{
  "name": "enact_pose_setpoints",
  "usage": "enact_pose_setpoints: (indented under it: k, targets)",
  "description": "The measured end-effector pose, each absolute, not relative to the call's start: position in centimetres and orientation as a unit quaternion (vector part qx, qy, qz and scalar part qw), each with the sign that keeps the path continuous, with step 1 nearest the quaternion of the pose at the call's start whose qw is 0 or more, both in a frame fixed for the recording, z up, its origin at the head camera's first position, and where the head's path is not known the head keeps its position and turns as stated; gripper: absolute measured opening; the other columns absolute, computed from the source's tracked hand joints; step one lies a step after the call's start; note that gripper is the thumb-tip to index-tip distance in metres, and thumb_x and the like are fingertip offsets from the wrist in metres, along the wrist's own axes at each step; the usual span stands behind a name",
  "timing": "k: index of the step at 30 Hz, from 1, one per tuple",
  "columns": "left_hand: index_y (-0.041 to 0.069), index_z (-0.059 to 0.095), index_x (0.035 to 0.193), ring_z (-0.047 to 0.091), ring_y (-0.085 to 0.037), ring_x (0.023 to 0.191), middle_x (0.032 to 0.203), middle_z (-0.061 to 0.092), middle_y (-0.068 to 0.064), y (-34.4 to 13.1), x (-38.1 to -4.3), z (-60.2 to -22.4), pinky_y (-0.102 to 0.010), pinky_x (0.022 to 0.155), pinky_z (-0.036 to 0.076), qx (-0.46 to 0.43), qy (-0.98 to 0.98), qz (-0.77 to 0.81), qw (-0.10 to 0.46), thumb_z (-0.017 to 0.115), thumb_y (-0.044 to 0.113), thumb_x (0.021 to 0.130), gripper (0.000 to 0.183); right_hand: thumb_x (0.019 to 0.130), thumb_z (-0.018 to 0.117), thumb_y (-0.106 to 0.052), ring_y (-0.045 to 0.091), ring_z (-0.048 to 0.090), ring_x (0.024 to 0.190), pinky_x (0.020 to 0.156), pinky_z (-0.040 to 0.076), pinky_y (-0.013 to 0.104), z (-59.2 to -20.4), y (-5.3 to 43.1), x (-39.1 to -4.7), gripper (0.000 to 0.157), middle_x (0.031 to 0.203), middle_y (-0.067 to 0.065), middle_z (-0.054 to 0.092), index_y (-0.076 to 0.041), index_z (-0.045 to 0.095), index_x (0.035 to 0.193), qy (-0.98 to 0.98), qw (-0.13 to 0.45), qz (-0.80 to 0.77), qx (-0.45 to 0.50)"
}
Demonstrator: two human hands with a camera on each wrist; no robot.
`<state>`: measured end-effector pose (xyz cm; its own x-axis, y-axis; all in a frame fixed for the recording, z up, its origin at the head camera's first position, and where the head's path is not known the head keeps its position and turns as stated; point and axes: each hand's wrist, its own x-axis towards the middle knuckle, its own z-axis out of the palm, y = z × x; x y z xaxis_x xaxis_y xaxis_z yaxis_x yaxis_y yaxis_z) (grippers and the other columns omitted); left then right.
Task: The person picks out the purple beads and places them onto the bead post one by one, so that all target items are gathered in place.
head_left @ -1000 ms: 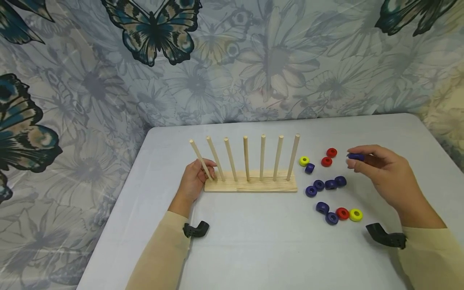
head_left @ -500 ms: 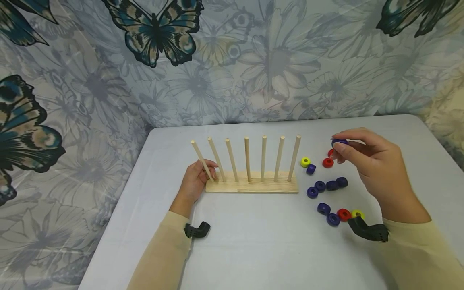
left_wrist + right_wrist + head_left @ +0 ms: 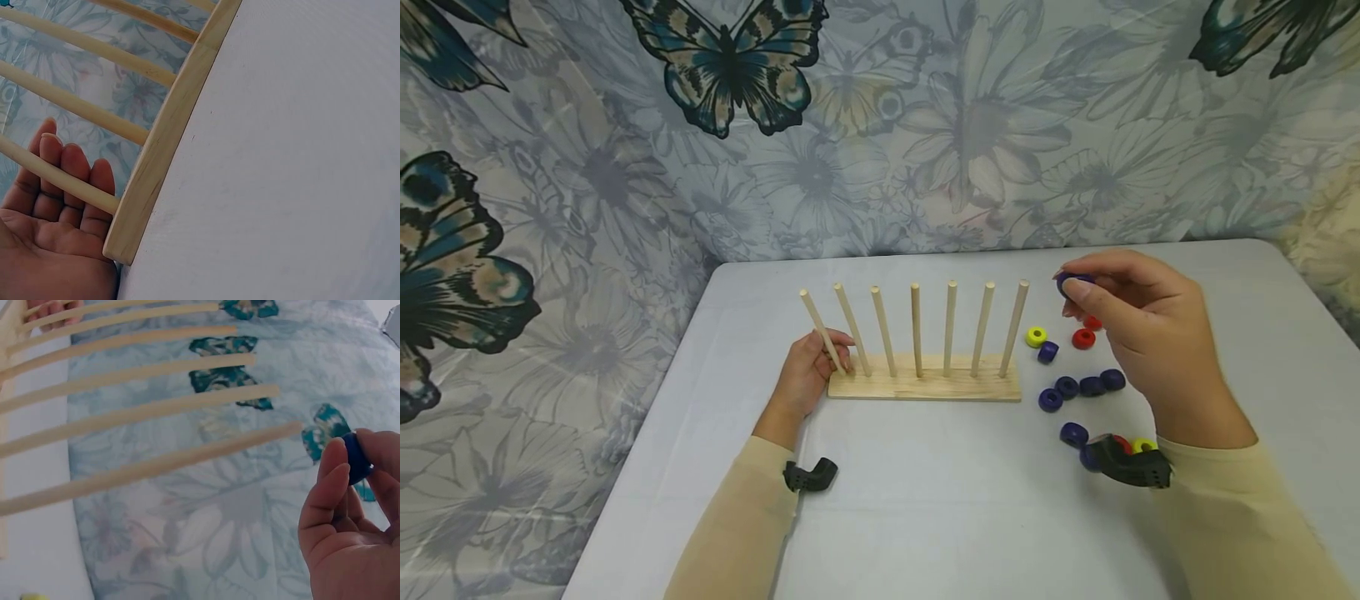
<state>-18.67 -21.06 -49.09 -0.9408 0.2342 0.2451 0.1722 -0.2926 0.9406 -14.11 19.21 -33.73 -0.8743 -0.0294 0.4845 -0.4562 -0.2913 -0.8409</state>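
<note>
A wooden peg rack (image 3: 925, 387) with several upright pegs stands mid-table. At its left end is my left hand (image 3: 805, 371), fingers extended loosely behind the endmost peg (image 3: 62, 178) and the hand's edge against the base in the left wrist view. My right hand (image 3: 1157, 333) pinches a dark blue bead (image 3: 357, 459) between thumb and fingers. It is raised just right of the rightmost peg (image 3: 1013, 329), level with the peg tips. In the right wrist view a gap shows between the bead and that peg's tip. All pegs are bare.
Right of the rack lie loose beads: several blue beads (image 3: 1050, 400), a red bead (image 3: 1083, 339) and a yellow bead (image 3: 1036, 336) among them. The right wrist's black camera mount (image 3: 1131, 467) covers part of the front cluster. A patterned cloth (image 3: 865, 167) hangs behind the white table (image 3: 925, 500).
My right hand has carried the blue bead left and upward, from over the table's right side to near the rightmost peg. The left hand stays at the rack's end.
</note>
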Motion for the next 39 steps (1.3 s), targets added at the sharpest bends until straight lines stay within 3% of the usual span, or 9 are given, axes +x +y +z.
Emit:
enact_pose_setpoints:
  k: [13, 16, 19, 20, 23, 39]
  targets:
    - [0.008, 0.077, 0.108, 0.068, -0.016, 0.077, 0.082, 0.068, -0.006, -21.1, -18.8, -49.1, -0.026, 0.075, 0.058, 0.173, 0.594, 0.785, 0.023, 0.066, 0.073, 0.098, 0.066, 0.101, 0.067, 0.015, 0.028, 0.067, 0.081, 0.071, 0.060, 0.026, -33.1, 17.2, -14.5, 0.022, 0.114, 0.021, 0.064, 0.020, 0.066, 0.123, -0.591, 0.123, 0.771, 0.201]
    - [0.008, 0.077, 0.108, 0.067, -0.015, 0.077, 0.082, 0.068, -0.006, -21.1, -18.8, -49.0, -0.026, 0.075, 0.058, 0.172, 0.596, 0.784, 0.025, 0.065, 0.073, 0.098, 0.067, 0.103, 0.071, 0.007, 0.025, 0.068, 0.080, 0.055, 0.052, 0.021, -33.0, 17.0, -14.6, 0.021, 0.114, 0.018, 0.064, 0.013, 0.071, 0.123, -0.624, 0.120, 0.751, 0.181]
    - [0.008, 0.077, 0.108, 0.067, -0.015, 0.077, 0.082, 0.068, -0.006, -21.1, -18.8, -49.0, -0.025, 0.075, 0.058, 0.170, 0.595, 0.785, 0.026, 0.065, 0.073, 0.097, 0.067, 0.103, 0.070, 0.007, 0.024, 0.067, 0.079, 0.053, 0.051, 0.022, -33.1, 16.6, -14.8, 0.020, 0.112, 0.018, 0.064, 0.013, 0.071, 0.122, -0.625, 0.104, 0.751, 0.186]
    - [0.009, 0.077, 0.108, 0.067, -0.015, 0.077, 0.082, 0.068, -0.006, -21.1, -18.8, -49.0, -0.025, 0.075, 0.057, 0.169, 0.594, 0.786, 0.027, 0.065, 0.074, 0.097, 0.067, 0.103, 0.069, 0.010, 0.024, 0.066, 0.078, 0.053, 0.051, 0.022, -33.3, 16.5, -14.9, 0.019, 0.110, 0.018, 0.065, 0.015, 0.070, 0.121, -0.617, 0.098, 0.756, 0.195]
    - [0.010, 0.077, 0.108, 0.067, -0.014, 0.077, 0.081, 0.068, -0.006, -21.1, -18.8, -48.9, -0.025, 0.075, 0.058, 0.169, 0.593, 0.787, 0.027, 0.065, 0.073, 0.097, 0.065, 0.101, 0.064, 0.018, 0.026, 0.065, 0.076, 0.073, 0.060, 0.028, -33.6, 16.2, -15.2, 0.019, 0.110, 0.021, 0.066, 0.021, 0.067, 0.120, -0.584, 0.083, 0.776, 0.223]
    - [0.001, 0.075, 0.109, 0.066, -0.016, 0.077, 0.082, 0.067, -0.007, -21.0, -18.8, -48.9, -0.026, 0.075, 0.057, 0.164, 0.601, 0.782, 0.023, 0.062, 0.074, 0.098, 0.075, 0.108, 0.066, 0.002, 0.025, 0.062, 0.077, 0.071, 0.060, 0.029, -33.9, 16.0, -15.5, 0.016, 0.105, 0.019, 0.066, 0.013, 0.069, 0.119, -0.605, 0.060, 0.775, 0.171]
